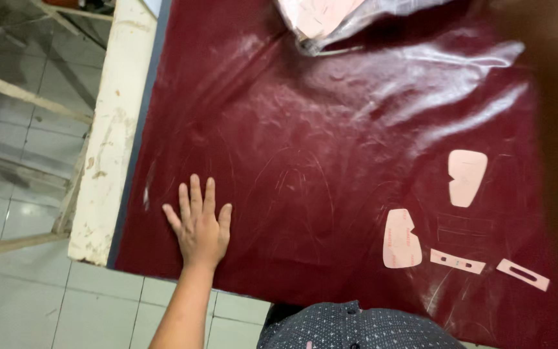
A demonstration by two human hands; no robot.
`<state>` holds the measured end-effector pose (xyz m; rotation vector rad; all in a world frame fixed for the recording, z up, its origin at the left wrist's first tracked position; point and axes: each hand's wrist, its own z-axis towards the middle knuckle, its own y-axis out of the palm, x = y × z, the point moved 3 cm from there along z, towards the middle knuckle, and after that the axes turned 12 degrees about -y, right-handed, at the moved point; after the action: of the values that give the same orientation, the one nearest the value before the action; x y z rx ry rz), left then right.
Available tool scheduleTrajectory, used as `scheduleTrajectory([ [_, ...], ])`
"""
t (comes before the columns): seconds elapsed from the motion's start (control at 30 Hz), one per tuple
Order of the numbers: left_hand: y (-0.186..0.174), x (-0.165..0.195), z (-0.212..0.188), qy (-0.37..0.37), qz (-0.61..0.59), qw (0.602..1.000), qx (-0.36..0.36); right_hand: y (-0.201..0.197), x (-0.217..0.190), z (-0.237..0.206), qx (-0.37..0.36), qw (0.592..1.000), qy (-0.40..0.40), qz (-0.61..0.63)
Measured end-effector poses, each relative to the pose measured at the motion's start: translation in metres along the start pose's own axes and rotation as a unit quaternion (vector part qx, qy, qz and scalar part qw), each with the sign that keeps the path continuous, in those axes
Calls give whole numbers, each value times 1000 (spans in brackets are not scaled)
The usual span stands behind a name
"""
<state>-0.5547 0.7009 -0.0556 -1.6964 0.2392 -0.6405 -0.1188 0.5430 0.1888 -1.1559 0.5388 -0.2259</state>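
My left hand point(198, 223) is flat on the dark red leather sheet point(330, 148), palm down, fingers spread a bit and holding nothing. It sits near the sheet's near-left corner, close to the edge. My right hand isn't in view, so no idea what it's up to.

The leather is glossy, kinda wrinkled, and covers most of the worktable; the table's chipped white edge point(114, 129) shows along the left.

Over on the right side there's a bunch of pale pink pattern pieces lying on the leather, well apart from my hand: a shield-shaped one point(467, 177) farther away, a bigger rounded one point(401, 239) nearer, and two narrow strips point(458, 262) point(522, 274) to its right. At the far edge there's a clear plastic bag point(343, 19) with more pink stuff in it.

Grey tiled floor point(27, 297) is on the left and near side.
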Motion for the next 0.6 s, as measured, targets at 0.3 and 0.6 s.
scheduleTrajectory([
  [0.3,11,-13,-6,-7,4,1000,12,57,76,-317,-97,956,257,-99],
  [0.6,-4,-42,-1,-120,-15,993,8,40,102,-489,-35,893,404,-193],
])
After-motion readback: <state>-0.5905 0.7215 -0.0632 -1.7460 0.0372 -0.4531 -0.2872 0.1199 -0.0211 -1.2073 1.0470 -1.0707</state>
